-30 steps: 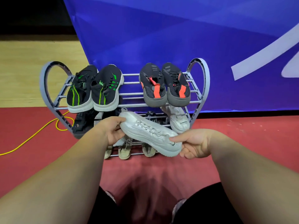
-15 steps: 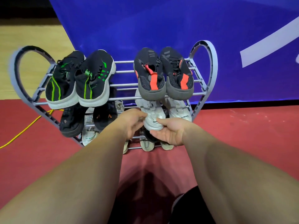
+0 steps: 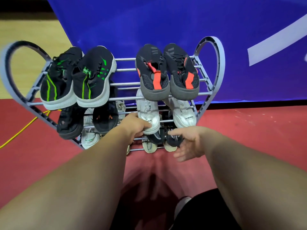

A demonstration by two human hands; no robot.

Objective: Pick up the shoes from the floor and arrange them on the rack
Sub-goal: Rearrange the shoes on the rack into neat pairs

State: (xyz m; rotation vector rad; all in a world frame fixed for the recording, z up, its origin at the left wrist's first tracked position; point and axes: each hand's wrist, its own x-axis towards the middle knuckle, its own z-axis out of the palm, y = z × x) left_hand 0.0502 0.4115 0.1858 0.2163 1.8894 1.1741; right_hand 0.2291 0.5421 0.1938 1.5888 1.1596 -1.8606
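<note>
A grey heart-sided shoe rack (image 3: 214,63) stands on the red floor. Its top shelf carries a black-and-green pair (image 3: 78,80) and a black-and-red pair (image 3: 167,72). On the middle shelf a white shoe (image 3: 147,112) lies beside its mate (image 3: 181,113), with black shoes (image 3: 104,117) further left. My left hand (image 3: 134,128) grips the heel of the white shoe. My right hand (image 3: 189,143) hovers with fingers spread, just off the rack's lower shelves and holding nothing. Darker and beige shoes (image 3: 157,138) fill the lower tiers.
A blue banner (image 3: 166,22) hangs right behind the rack. A yellow cable (image 3: 20,131) runs over the floor at the left. Wooden flooring (image 3: 33,34) shows at the far left. My knees and a shoe of mine (image 3: 182,203) are at the bottom.
The white shoe went from mid-air in both hands onto the middle shelf beside its mate. My right hand has let go and drawn back to the right; my left hand still holds the heel.
</note>
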